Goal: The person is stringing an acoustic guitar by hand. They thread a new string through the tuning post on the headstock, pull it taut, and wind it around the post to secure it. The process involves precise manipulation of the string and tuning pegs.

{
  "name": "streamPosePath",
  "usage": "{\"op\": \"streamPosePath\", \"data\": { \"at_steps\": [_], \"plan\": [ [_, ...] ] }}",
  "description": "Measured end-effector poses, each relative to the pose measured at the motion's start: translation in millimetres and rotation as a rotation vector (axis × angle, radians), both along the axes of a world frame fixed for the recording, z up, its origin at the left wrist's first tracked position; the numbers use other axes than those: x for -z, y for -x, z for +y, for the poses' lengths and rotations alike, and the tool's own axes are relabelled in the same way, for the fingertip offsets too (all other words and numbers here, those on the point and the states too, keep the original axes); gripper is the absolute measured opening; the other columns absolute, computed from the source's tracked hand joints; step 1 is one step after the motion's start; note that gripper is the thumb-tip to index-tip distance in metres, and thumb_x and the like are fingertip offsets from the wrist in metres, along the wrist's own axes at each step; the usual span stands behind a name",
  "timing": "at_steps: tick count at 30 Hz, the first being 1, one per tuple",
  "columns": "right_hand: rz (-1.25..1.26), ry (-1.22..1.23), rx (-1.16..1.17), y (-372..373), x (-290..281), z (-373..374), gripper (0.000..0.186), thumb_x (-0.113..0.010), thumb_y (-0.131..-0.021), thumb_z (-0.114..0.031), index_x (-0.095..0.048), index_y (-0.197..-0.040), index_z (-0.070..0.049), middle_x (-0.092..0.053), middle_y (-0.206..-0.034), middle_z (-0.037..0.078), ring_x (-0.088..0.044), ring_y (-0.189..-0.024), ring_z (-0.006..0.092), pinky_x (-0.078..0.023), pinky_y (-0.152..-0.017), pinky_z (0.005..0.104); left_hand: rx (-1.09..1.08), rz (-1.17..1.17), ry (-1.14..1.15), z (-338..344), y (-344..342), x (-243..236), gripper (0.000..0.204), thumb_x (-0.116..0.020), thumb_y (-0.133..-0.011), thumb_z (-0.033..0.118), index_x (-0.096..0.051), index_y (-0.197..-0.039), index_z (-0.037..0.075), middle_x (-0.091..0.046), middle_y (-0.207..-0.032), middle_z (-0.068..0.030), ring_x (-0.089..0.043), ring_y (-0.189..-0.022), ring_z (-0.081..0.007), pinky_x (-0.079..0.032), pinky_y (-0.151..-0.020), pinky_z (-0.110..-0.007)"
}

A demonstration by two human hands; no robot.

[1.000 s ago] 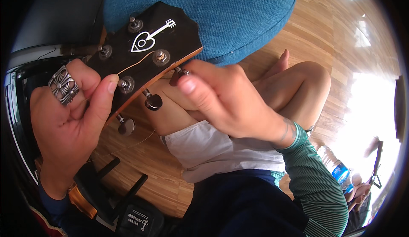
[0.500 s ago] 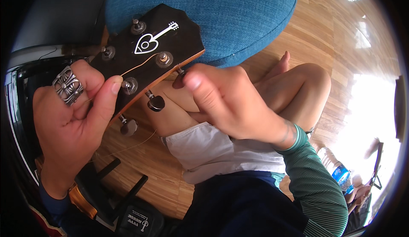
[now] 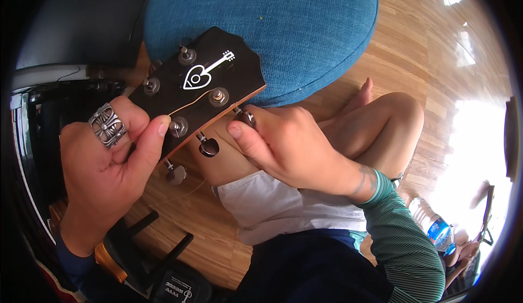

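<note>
The black guitar headstock (image 3: pixel 244 74), with a white heart-and-guitar design, lies tilted in front of me, its tip over the blue cushion. My left hand (image 3: pixel 103 167), wearing a large silver ring, is closed in a pinch on a bronze guitar string (image 3: pixel 188 106). That string runs taut to the metal tuning post (image 3: pixel 219 96) nearest my right hand. My right hand (image 3: pixel 291 145) is curled round a dark, shiny tuning peg (image 3: pixel 248 119) on the headstock's near edge, thumb and forefinger at its sides. Two more tuning pegs along this edge, including one (image 3: pixel 207 146), stay untouched.
The round blue cushion (image 3: pixel 305 36) sits just beyond the headstock. A thin loose string (image 3: pixel 182 195) hangs below it. A black stand (image 3: pixel 139 224) is at lower left, a plastic bottle (image 3: pixel 436 229) at lower right on the wooden floor. My bent leg (image 3: pixel 381 118) is at right.
The headstock and both hands sit slightly lower and further right in view. The tuning peg in my right hand has turned, and my right thumb has shifted. My left hand keeps its pinch.
</note>
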State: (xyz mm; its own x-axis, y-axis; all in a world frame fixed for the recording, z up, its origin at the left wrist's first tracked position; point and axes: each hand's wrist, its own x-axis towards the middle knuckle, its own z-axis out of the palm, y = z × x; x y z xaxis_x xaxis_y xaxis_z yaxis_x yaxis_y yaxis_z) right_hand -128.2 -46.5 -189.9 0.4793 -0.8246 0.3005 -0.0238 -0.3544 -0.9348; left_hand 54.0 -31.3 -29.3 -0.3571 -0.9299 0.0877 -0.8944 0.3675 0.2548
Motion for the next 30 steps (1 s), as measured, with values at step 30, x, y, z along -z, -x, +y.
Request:
{"op": "streamPosePath", "data": {
  "at_steps": [30],
  "plan": [
    [0.095,0.301,0.285,2.9,-1.6,6.6,0.032,-0.062,-0.097,-0.028,-0.057,-0.077,-0.003,-0.053,-0.054,0.006,-0.056,-0.043,0.0216,-0.046,-0.042,0.0314,-0.004,-0.008,-0.009,-0.3,1.5,-0.8,0.024,-0.070,-0.084,-0.006,-0.054,-0.069,0.003,-0.041,-0.052,0.0005,-0.033,-0.044,-0.0041,-0.024,-0.043,-0.024]
  ]
}}
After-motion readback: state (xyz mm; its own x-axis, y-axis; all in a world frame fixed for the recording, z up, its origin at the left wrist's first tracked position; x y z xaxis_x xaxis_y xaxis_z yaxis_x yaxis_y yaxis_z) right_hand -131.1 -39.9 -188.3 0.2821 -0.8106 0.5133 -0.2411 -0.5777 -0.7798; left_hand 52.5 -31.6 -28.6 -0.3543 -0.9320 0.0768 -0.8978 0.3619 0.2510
